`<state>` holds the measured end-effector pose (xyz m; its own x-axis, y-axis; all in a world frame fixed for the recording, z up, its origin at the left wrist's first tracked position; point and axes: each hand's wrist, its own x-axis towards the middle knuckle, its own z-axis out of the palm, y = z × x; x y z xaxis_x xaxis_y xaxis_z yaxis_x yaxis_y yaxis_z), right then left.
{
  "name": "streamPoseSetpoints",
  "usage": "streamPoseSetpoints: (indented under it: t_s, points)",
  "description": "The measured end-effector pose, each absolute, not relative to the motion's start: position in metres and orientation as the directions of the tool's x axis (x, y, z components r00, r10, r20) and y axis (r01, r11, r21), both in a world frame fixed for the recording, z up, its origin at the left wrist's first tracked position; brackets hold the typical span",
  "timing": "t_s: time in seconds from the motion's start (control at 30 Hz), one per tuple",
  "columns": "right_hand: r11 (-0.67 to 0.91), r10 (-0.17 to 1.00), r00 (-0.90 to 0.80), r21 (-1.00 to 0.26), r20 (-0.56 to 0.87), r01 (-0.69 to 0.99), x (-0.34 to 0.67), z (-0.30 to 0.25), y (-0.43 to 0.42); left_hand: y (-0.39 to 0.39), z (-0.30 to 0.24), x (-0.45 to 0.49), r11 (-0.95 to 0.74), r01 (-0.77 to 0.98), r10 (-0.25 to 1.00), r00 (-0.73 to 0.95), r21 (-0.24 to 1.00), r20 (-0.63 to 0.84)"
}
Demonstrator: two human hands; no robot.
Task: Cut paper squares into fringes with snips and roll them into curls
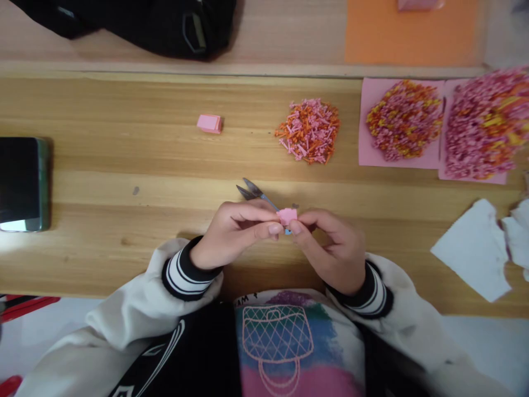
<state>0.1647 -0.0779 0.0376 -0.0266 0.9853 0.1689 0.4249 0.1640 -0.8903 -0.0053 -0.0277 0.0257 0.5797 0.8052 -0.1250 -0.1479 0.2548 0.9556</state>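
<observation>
Between my two hands is a small piece of pink paper (288, 215), its edge uneven on the left side. My left hand (242, 229) pinches its left edge between thumb and fingers. On its right edge, the thumb and forefinger of my right hand (330, 242) are closed. Beneath the hands lies a pair of scissors (253, 190), blades apart and pointing up and left; the handles are mostly hidden. Farther off on the table sit a small stack of pink paper pieces (209, 123) and a heap of pink and orange paper bits (309, 131).
Two pink sheets (366, 149) at the right bear heaps of pink, orange and yellow bits. Torn white paper (475, 248) lies near the right edge, a phone (22, 184) at the far left. Beyond the table's back edge are a black bag (165, 27) and an orange sheet (380, 33).
</observation>
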Motion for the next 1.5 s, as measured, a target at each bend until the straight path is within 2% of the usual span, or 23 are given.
streamPoseSetpoints:
  t_s: [0.23, 0.43, 0.93, 1.5]
  points:
    - [0.177, 0.983, -0.043, -0.879, 0.177, 0.443, 0.163, 0.036, -0.079, -0.037, 0.019, 0.001, 0.338, -0.194, 0.852, 0.479, 0.921, -0.212]
    - [0.184, 0.983, -0.057, -0.875, 0.177, 0.448, 0.163, 0.036, -0.078, -0.039, 0.018, 0.004, 0.329, -0.225, 0.875, 0.438, 0.917, -0.206]
    - [0.18, 0.984, -0.065, -0.878, 0.169, 0.444, 0.163, 0.036, -0.079, -0.039, 0.023, 0.006, 0.147, -0.111, 0.933, 0.346, 0.983, -0.1]
    - [0.19, 0.981, -0.051, -0.87, 0.187, 0.455, 0.163, 0.037, -0.079, -0.039, 0.023, 0.006, 0.095, -0.104, 0.931, 0.362, 0.99, -0.051]
